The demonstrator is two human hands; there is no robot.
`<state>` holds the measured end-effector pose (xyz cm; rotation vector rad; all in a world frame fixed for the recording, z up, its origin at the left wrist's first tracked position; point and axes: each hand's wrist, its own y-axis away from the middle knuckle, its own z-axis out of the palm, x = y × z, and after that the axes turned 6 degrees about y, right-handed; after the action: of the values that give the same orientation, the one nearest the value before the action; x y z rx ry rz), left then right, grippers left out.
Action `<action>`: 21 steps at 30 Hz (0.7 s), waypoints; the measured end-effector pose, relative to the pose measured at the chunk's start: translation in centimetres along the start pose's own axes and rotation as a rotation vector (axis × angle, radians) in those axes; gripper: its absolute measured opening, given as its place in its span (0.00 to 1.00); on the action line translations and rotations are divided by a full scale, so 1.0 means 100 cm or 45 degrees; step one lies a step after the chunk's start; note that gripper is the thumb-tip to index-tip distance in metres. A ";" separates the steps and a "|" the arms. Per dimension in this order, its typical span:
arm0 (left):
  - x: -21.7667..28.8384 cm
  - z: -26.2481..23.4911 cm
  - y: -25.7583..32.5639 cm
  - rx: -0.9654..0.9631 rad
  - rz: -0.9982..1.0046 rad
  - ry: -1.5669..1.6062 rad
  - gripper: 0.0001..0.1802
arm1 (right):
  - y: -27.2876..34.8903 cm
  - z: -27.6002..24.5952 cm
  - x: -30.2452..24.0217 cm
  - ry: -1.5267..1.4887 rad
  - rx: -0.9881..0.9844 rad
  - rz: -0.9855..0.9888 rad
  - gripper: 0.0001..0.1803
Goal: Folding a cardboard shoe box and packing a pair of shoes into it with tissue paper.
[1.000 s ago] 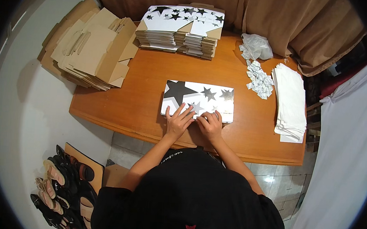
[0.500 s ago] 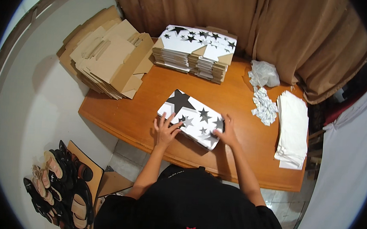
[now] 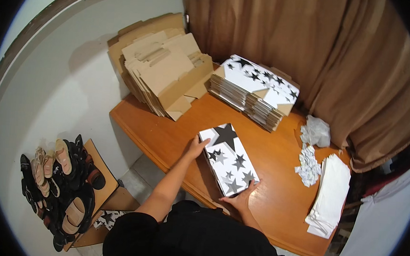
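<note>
The left hand (image 3: 195, 147) lies with its fingers spread lightly against the far left end of a white cardboard box printed with black and grey stars (image 3: 229, 160). It presses on that end and does not close around it. The box lies flat on the orange-brown wooden counter (image 3: 167, 135), near its front edge, turned at a slant so that one short end points away toward the curtain and the other toward the person. The right hand (image 3: 239, 200) cups the near end, thumb and fingers loosely bent over the bottom corner. So the box is steadied between two open palms, not gripped.

The box looks light and fairly stiff: thin folded card, long and shallow, with crisp edges. I judge that it would slide easily on the smooth wood and would dent if squeezed in the middle of its broad face. The short ends and corners, where the card is doubled, seem the safest places to hold it. Its top face is white, with one large black star at the far end and smaller dark and grey stars scattered down toward the near end.

At the back left of the counter leans a heap of flattened plain brown cardboard blanks (image 3: 164, 71). To the right of that stands a stack of flat star-printed cartons (image 3: 254, 91), then crumpled white paper packets (image 3: 312, 148), and at the right edge a pile of white paper sheets (image 3: 331, 194).
</note>
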<state>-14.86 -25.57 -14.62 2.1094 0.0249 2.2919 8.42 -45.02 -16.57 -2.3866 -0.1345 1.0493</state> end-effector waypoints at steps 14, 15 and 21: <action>0.256 -0.091 -0.108 -0.275 1.137 -0.182 0.42 | -0.171 0.077 -0.156 -0.408 0.570 -0.120 0.69; 0.296 -0.094 -0.112 -0.266 1.267 -0.218 0.44 | -0.200 0.070 -0.171 -0.381 0.616 -0.171 0.66; 0.486 -0.126 -0.144 0.068 1.916 -0.682 0.47 | -0.372 0.005 -0.272 -0.284 0.878 -0.618 0.58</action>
<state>-31.32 -9.66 32.28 3.1728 -2.1166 1.7403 -6.51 -20.87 19.74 -1.5147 -0.3477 0.9246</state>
